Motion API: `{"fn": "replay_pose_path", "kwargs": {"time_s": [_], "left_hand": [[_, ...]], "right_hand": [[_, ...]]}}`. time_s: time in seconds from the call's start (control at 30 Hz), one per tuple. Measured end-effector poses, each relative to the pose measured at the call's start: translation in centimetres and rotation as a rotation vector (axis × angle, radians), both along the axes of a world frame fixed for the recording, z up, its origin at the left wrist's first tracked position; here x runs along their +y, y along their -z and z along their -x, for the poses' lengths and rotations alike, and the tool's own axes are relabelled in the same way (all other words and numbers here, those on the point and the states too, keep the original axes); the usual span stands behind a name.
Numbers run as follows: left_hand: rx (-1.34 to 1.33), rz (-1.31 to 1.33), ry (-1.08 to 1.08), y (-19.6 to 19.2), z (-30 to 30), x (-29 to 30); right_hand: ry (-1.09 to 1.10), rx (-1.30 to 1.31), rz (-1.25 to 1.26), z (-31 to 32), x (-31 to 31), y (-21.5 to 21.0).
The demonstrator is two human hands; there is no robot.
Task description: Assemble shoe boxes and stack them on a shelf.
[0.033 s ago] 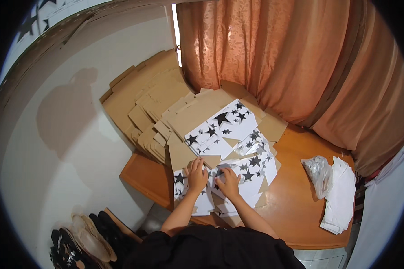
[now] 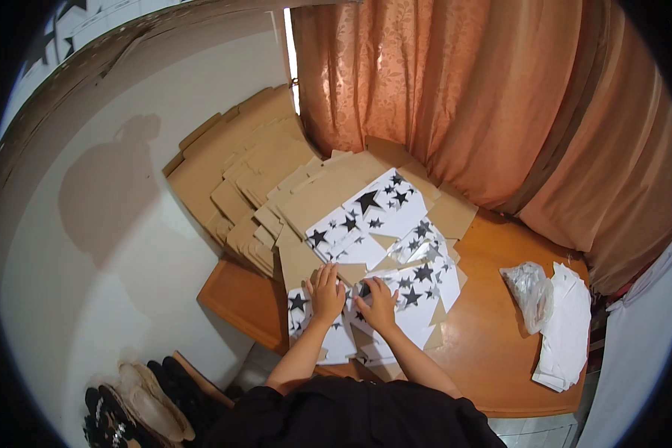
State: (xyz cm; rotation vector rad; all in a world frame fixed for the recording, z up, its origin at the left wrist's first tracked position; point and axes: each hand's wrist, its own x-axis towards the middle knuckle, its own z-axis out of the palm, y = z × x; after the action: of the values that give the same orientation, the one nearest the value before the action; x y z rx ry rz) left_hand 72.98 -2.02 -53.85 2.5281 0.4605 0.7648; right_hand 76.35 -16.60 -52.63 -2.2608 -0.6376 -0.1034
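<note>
Flat white cardboard pieces with black and grey stars overlap on the table in front of me. My left hand lies on the near left star-printed piece, palm down, with its fingers stretched out and slightly apart. Beside it, my right hand rests on the neighbouring piece, fingers a little bent and thumb apart. Neither hand has anything in its grasp that I can see. Another star-printed white piece lies farther off, on plain brown flattened cardboard.
Several brown flattened cartons lean in a stack at the back left by the wall. On the right of the wooden table lie a clear plastic bag and folded white sheets. Orange curtains hang behind; shoes stand lower left.
The whole view has shifted very slightly. Both hands stay on the same star-printed pieces, and the left fingers look a touch more spread.
</note>
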Motion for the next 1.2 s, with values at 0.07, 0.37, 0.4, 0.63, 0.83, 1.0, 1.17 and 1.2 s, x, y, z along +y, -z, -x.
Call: {"fn": "replay_pose_path", "kwargs": {"time_s": [0.07,0.37,0.4,0.63,0.83,1.0,1.17,1.2], "left_hand": [[0.091,-0.026,0.056,0.4,-1.4,1.4],[0.220,-0.168,0.116,1.9,-3.1,3.3],[0.224,-0.167,0.121,2.0,-3.1,3.4],[0.082,-0.102,0.169,2.4,-2.2,3.8],[0.046,-0.109,0.242,2.3,-2.2,3.6],[0.068,-0.080,0.226,2.6,-2.1,3.6],[0.038,-0.073,0.197,1.0,-2.5,3.4],[0.023,-0.068,0.184,0.6,-3.0,3.5]], "right_hand": [[0.002,-0.047,0.060,-1.7,1.7,-0.2],[-0.107,-0.200,0.388,-5.4,3.8,2.2],[-0.112,-0.250,0.387,-5.6,3.7,2.4],[-0.158,-0.243,0.388,-6.0,3.5,0.7],[-0.203,-0.381,0.448,-6.4,4.4,1.7],[-0.299,-0.582,0.533,-6.8,4.7,2.6],[-0.390,-0.449,0.471,-7.8,2.5,-1.0],[-0.387,-0.471,0.489,-7.8,2.4,-1.7]]}}
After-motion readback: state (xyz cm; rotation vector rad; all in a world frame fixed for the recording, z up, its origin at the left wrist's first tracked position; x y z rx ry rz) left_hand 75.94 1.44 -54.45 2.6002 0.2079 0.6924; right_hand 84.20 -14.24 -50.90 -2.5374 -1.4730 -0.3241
